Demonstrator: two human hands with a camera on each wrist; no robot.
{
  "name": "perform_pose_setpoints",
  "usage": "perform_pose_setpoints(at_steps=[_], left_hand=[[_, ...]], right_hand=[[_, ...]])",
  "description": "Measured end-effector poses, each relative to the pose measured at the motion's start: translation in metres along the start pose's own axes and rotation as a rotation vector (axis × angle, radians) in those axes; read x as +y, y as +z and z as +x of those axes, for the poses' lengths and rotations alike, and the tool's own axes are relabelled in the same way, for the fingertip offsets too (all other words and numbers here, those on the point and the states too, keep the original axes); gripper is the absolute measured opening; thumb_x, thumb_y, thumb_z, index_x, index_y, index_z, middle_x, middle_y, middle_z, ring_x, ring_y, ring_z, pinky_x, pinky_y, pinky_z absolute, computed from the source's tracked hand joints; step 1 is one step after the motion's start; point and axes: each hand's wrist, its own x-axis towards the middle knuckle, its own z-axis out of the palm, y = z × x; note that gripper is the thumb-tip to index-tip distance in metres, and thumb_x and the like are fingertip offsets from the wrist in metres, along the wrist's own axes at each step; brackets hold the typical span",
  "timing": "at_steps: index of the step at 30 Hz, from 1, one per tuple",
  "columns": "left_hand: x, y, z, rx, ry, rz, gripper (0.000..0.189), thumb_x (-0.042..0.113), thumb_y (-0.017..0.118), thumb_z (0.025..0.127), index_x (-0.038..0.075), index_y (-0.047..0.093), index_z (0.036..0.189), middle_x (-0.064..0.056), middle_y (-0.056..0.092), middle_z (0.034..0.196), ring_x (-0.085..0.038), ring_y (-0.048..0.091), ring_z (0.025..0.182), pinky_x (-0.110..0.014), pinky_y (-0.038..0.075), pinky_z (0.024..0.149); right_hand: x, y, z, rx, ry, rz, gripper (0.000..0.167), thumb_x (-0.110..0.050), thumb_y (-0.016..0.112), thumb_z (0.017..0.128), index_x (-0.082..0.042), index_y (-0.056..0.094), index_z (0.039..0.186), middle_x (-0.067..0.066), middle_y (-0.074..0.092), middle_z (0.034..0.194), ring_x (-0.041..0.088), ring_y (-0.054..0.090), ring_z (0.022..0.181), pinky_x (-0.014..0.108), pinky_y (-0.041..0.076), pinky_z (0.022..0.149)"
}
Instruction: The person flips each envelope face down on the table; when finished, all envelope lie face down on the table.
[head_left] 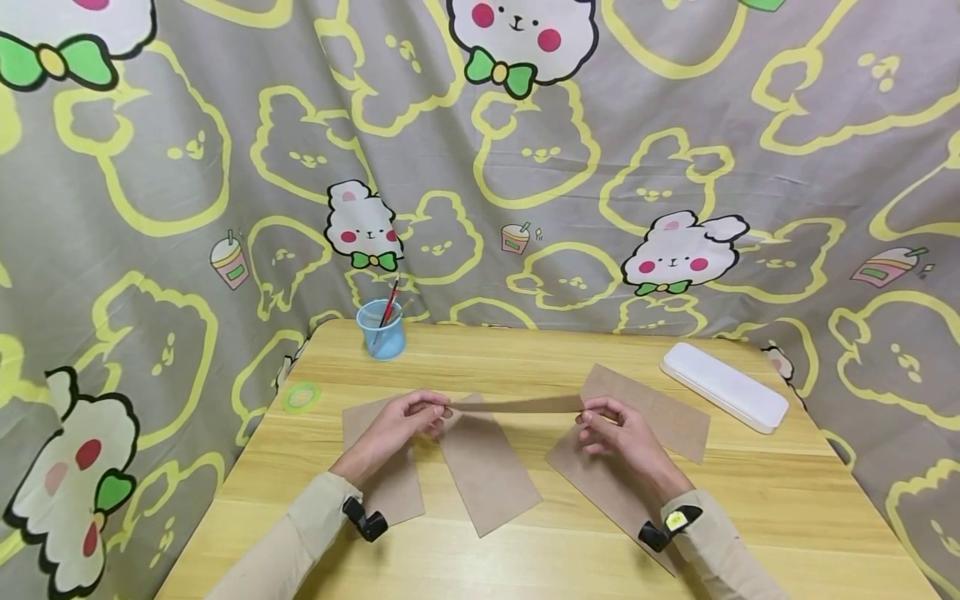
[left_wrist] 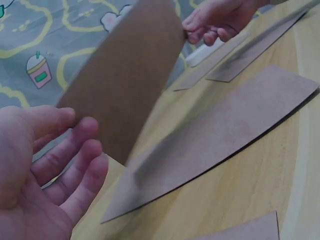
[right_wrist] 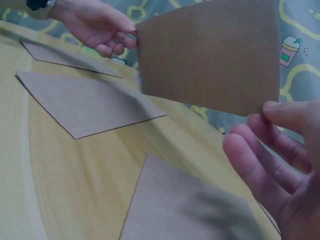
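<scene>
A thin brown rectangular board [head_left: 517,406] is held above the table, nearly edge-on in the head view. Its broad face shows in both wrist views. My left hand [head_left: 408,421] pinches one end between thumb and fingers. At the other end, my right hand [right_wrist: 280,155] pinches a lower corner with thumb and index finger, its other fingers loosely bent. Several similar boards lie flat below: a left board [head_left: 397,493] partly under my left forearm, a middle board [head_left: 491,483], a right board [head_left: 596,475] partly behind my right hand, and a back right board [head_left: 675,417].
On the wooden table [head_left: 555,550], a blue cup [head_left: 382,337] with brushes stands at the back left. A white case [head_left: 723,387] lies at the back right. Near the left edge is a round green-yellow item [head_left: 302,397]. A patterned curtain [head_left: 540,283] hangs behind.
</scene>
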Motion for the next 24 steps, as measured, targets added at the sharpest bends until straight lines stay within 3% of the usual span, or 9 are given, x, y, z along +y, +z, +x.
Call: perform_pose_setpoints(at_steps=[8, 16, 24], left_hand=[[0.006, 0.003, 0.002, 0.147, -0.053, 0.039, 0.035, 0.032, 0.068, 0.11, 0.005, 0.072, 0.132, -0.02, 0.073, 0.12, -0.034, 0.072, 0.11, -0.035, 0.064, 0.096], [0.002, 0.005, 0.004, 0.13, -0.03, -0.002, 0.033, 0.03, 0.067, 0.111, 0.002, 0.071, 0.128, -0.009, 0.076, 0.11, -0.023, 0.073, 0.104, -0.041, 0.065, 0.1], [-0.006, 0.007, 0.006, 0.116, -0.012, -0.096, 0.037, 0.02, 0.067, 0.11, -0.005, 0.063, 0.138, -0.003, 0.072, 0.103, -0.015, 0.073, 0.09, -0.03, 0.067, 0.088]], right_hand=[[-0.003, 0.004, -0.002, 0.038, 0.044, -0.042, 0.035, -0.023, 0.068, 0.11, 0.004, 0.062, 0.131, 0.019, 0.071, 0.12, 0.015, 0.076, 0.092, 0.036, 0.07, 0.073], [0.001, 0.004, -0.002, 0.019, 0.058, -0.039, 0.037, -0.021, 0.068, 0.11, 0.007, 0.06, 0.132, 0.021, 0.071, 0.117, 0.017, 0.077, 0.09, 0.039, 0.071, 0.074], [0.005, 0.004, -0.003, 0.002, 0.031, 0.007, 0.043, -0.013, 0.069, 0.108, 0.011, 0.053, 0.14, 0.012, 0.076, 0.109, 0.016, 0.077, 0.087, 0.038, 0.071, 0.073]])
